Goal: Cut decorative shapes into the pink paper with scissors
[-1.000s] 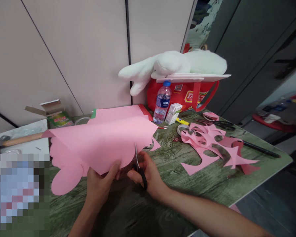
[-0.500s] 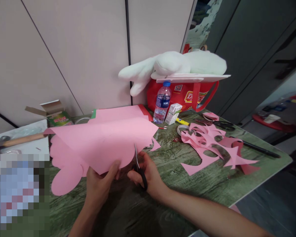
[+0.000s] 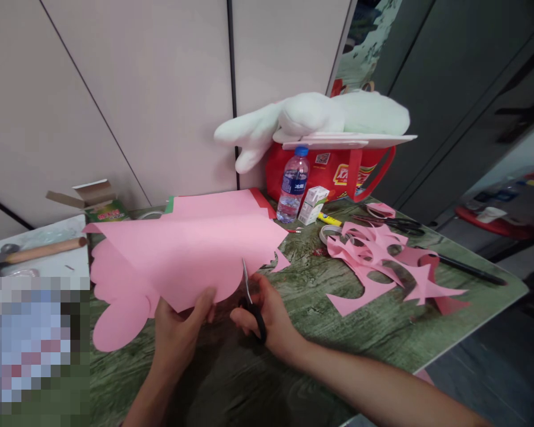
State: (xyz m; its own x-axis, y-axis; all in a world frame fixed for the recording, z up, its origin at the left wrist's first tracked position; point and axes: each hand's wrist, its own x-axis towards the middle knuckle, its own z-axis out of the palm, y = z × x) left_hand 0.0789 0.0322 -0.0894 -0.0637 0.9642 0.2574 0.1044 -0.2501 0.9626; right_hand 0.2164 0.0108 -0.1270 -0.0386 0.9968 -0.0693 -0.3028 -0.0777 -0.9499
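Observation:
A large sheet of pink paper (image 3: 196,255) is held up above the table, its lower right edge cut in a curve. My left hand (image 3: 182,323) pinches its bottom edge, thumb on the near face and the other fingers mostly hidden behind. In my right hand (image 3: 267,311) is a pair of black-handled scissors (image 3: 254,314), the blade pointing up against the paper's curved edge. Pink cut-out ovals (image 3: 121,323) lie at the left, partly under the sheet. A small pink scrap (image 3: 281,261) rests just right of the paper.
Pink offcuts (image 3: 365,281) pile on the right of the green table (image 3: 311,367), near a roll of tape (image 3: 329,234) and a black pen-like stick (image 3: 467,267). Behind stand a water bottle (image 3: 292,187), a small carton (image 3: 314,204) and a red bag (image 3: 333,169). A hammer (image 3: 44,252) lies left.
The paper's upper left corner has shifted slightly, so the hammer handle's end shows. Both hands and the scissors stay nearly in place.

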